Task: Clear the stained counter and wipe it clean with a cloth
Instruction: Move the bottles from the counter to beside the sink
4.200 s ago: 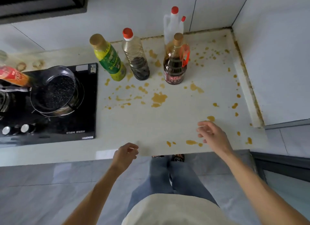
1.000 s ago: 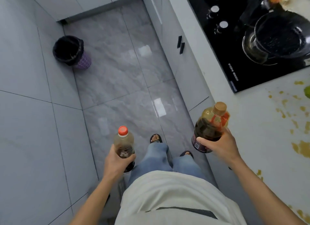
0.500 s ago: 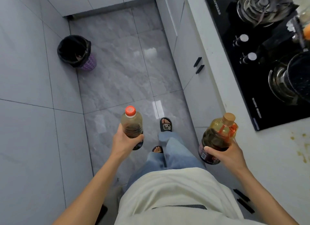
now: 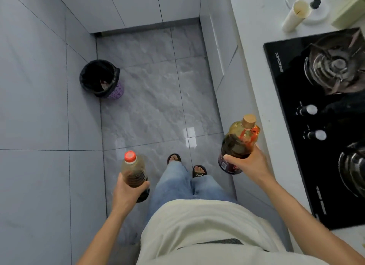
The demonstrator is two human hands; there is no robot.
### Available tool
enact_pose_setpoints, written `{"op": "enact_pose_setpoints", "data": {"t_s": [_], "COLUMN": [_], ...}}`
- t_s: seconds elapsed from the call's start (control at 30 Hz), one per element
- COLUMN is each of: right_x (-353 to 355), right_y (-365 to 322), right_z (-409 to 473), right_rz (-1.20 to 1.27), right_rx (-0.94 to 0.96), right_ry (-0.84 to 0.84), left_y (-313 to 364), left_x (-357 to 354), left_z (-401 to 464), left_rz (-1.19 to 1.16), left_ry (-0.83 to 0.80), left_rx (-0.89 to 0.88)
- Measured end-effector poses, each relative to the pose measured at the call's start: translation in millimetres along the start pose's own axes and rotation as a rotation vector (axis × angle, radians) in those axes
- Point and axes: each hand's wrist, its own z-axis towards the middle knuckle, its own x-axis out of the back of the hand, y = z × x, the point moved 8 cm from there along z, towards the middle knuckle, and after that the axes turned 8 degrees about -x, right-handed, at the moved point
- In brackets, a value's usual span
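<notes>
My left hand (image 4: 127, 191) grips a clear bottle with a red cap (image 4: 133, 171), dark liquid in its lower part, held upright over the floor. My right hand (image 4: 250, 162) grips a larger brown bottle with a tan cap and orange handle (image 4: 240, 142), held beside the counter's front edge. The white counter (image 4: 254, 53) runs along the right side. The stained part of it lies out of view behind me. No cloth shows.
A black gas hob (image 4: 296, 146) with two burners and two knobs is set into the counter. A pale cylinder (image 4: 295, 13) and a round glass dish stand at the far end. A lined purple bin (image 4: 101, 81) sits on the grey tiled floor by the wall.
I have taken both bottles off the stained counter and turned left. The view has swung further along the counter past the hob; both hands keep their bottles.
</notes>
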Motion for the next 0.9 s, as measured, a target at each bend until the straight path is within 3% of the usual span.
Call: {"op": "enact_pose_setpoints", "data": {"t_s": [0.27, 0.7, 0.9], "right_x": [-33.5, -39.8, -31.5], "right_y": [-105.9, -181.4, -235.3], "right_z": [84.6, 162.9, 229.4], "right_rz": [-0.032, 0.051, 0.075], "right_rx": [0.027, -0.137, -0.166], "right_ry": [-0.006, 0.074, 0.054], "left_y": [42.4, 250.7, 315.3], "left_x": [37.0, 56.7, 58.7], "left_z": [104.1, 318.8, 397.4], "left_rz": [-0.006, 0.036, 0.083], "left_ry": [-0.015, -0.122, -0.163], "left_rx": [0.027, -0.231, -0.241]}}
